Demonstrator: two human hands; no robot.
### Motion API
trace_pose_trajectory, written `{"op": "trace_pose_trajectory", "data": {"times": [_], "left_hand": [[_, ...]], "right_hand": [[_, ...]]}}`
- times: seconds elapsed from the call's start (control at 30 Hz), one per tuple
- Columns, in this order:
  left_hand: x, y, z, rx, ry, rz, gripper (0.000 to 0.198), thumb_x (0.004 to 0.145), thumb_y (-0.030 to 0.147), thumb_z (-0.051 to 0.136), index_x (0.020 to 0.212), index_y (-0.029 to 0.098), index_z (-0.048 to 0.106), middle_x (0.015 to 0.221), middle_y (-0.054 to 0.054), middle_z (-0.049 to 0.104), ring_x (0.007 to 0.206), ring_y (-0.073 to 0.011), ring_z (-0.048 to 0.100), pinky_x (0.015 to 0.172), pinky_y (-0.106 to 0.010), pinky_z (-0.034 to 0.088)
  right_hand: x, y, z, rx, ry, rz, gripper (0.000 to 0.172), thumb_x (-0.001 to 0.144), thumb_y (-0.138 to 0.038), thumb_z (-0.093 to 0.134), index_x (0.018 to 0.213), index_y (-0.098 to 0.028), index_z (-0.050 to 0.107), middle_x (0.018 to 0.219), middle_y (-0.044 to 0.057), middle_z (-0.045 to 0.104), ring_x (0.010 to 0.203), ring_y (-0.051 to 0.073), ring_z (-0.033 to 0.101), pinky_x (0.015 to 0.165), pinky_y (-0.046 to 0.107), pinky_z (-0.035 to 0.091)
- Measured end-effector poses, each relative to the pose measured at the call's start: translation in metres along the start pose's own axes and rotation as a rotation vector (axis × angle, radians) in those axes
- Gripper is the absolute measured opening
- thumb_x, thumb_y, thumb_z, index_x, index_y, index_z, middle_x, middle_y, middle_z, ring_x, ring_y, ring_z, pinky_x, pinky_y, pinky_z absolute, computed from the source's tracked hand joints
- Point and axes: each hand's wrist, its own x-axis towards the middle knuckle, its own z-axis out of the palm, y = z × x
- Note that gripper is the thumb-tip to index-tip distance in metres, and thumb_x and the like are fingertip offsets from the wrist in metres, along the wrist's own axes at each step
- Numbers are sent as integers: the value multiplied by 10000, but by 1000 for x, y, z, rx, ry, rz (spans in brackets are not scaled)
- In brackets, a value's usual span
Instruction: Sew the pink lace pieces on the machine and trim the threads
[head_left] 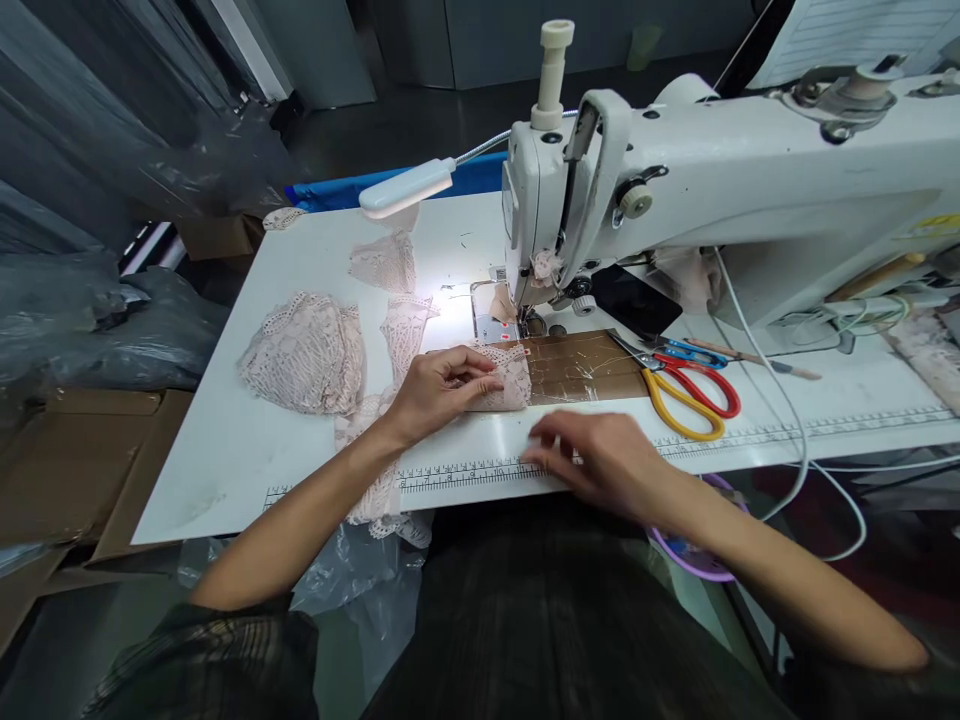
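Closest to me, low in view: a clear plastic bag (360, 580) hangs below the front edge of the white tabletop (225, 450), and a purple ring (701, 565) shows under the right forearm. The right hand (600, 462) sits over that edge, approx. on the printed ruler strip (465, 472). It's blurred, w/ fingers (551, 450) curled downward, and I can't tell whether they're closed on anything. A lace strip (375, 485) trails over the edge beside the left forearm, down toward the bag.

Next back, the left hand (439, 392) lies palm-down, its fingers (480, 368) stretched out and close together, pressing flat on the lace piece (514, 378), not wrapped round it. The lace piece is pale pink and lies on the tabletop just in front of the needle area, its right edge touching the brown plate (577, 365). Left of the hand is a lace pile (307, 350), apart from it.

To the right, scissors (690, 400) w/ red and yellow handles lie at the plate's right end, and blue-handled snips (686, 352) lie just behind them. A white cable (787, 420) runs down across the tabletop and off the front.

Further back: the white sewing machine (712, 180), a lit lamp (405, 187) on a flex neck at its left, and a small lace scrap (386, 262) below the lamp. Far left, off the tabletop: a cardboard box (75, 470) and grey plastic sheeting (90, 310).
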Motion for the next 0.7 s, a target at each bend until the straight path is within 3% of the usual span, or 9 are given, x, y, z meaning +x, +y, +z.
{"op": "trace_pose_trajectory", "data": {"times": [0.07, 0.17, 0.23, 0.37, 0.5, 0.6, 0.7], "left_hand": [[0, 1, 1, -78, 11, -55, 218, 742, 347, 779, 808, 148, 717, 763, -44, 751, 649, -127, 691, 587, -220, 575], [1, 0, 2, -177, -3, -87, 212, 715, 332, 805, 763, 145, 719, 711, -38, 732, 616, -123, 675, 544, -212, 555], [1, -1, 2, -222, -30, -102, 215, 712, 327, 811, 727, 140, 704, 658, -31, 709, 571, -115, 653, 493, -200, 527], [1, -1, 1, -266, -62, -122, 251, 733, 337, 797, 661, 141, 658, 600, -19, 681, 518, -95, 617, 457, -186, 496], [3, -3, -6, -243, -114, -124, 231, 776, 356, 762, 738, 137, 698, 676, -40, 719, 574, -114, 650, 490, -200, 515], [3, -5, -12, -162, -121, -60, 181, 827, 325, 715, 852, 147, 739, 764, -53, 747, 657, -132, 683, 560, -220, 551], [3, -6, -15, 28, -95, 99, 129, 867, 252, 665, 922, 165, 743, 838, -54, 761, 730, -143, 708, 637, -239, 580]], "right_hand": [[19, 11, -2, -49, 217, 10, 230, 909, -369, 606, 1032, -177, 637, 908, 74, 665, 677, 155, 596, 621, 278, 409], [40, 16, 5, 3, 331, -40, 330, 853, -378, 685, 1115, -193, 610, 926, 63, 634, 714, 166, 599, 636, 282, 427], [49, 14, 10, 24, 354, -43, 352, 814, -375, 729, 1100, -201, 619, 892, 47, 636, 703, 162, 588, 628, 275, 414], [59, 11, 15, 72, 324, 8, 119, 849, -316, 686, 858, -198, 678, 709, -1, 650, 587, 121, 520, 576, 249, 343], [58, 14, 13, 141, 370, 7, 151, 884, -328, 637, 862, -197, 710, 691, 1, 662, 574, 116, 503, 574, 250, 335], [56, 15, 12, 167, 417, -6, 174, 888, -340, 625, 868, -191, 713, 735, 17, 668, 587, 120, 504, 591, 258, 356], [54, 13, 13, 179, 436, -9, 175, 878, -331, 623, 843, -178, 699, 746, 27, 648, 585, 118, 495, 595, 262, 370]]}}
